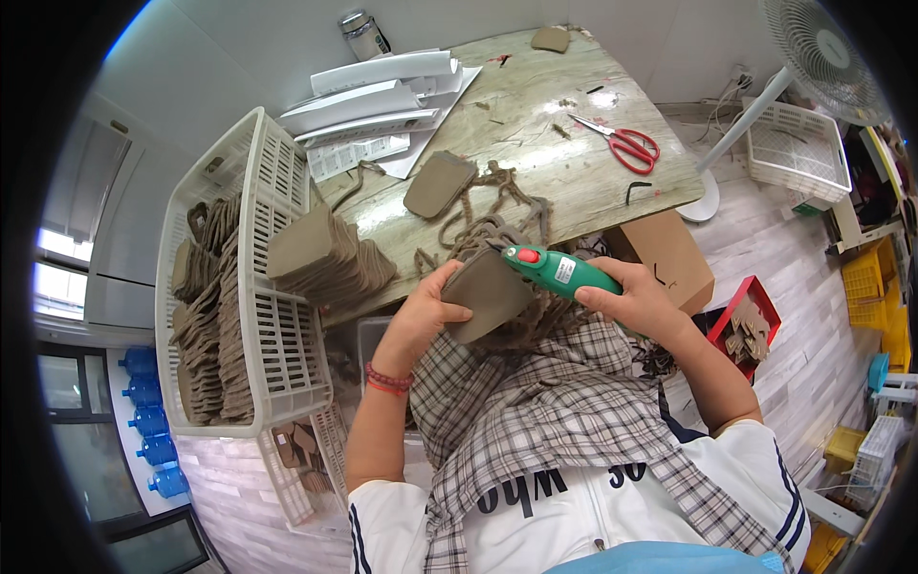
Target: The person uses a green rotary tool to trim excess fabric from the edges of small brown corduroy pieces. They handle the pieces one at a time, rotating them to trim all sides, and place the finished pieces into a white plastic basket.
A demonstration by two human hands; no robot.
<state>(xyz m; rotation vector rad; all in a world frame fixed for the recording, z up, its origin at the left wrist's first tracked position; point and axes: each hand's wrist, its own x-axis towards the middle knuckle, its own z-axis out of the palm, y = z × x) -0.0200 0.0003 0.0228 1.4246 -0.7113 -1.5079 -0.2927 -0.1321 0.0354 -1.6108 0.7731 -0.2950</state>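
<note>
My left hand (429, 311) grips the edge of a flat brown rounded piece (492, 297), thumb on its upper face and the other fingers at its rim. My right hand (633, 295) is closed around a green handheld electric tool (564, 275) with a red button. The tool's front end points left and lies close to the piece's upper edge; whether it touches cannot be made out. Tangled brown cords (497, 225) run behind the piece and onto the table, and more hang below it over my lap. Another brown piece (440, 184) lies flat just beyond.
On the table (535, 115) are red-handled scissors (631, 148), papers (382, 105) and a stack of brown pieces (320, 256). A white crate (253, 287) filled with brown pieces stands left. A cardboard box (665, 253), a red tray (744, 330) and a fan (822, 57) are right.
</note>
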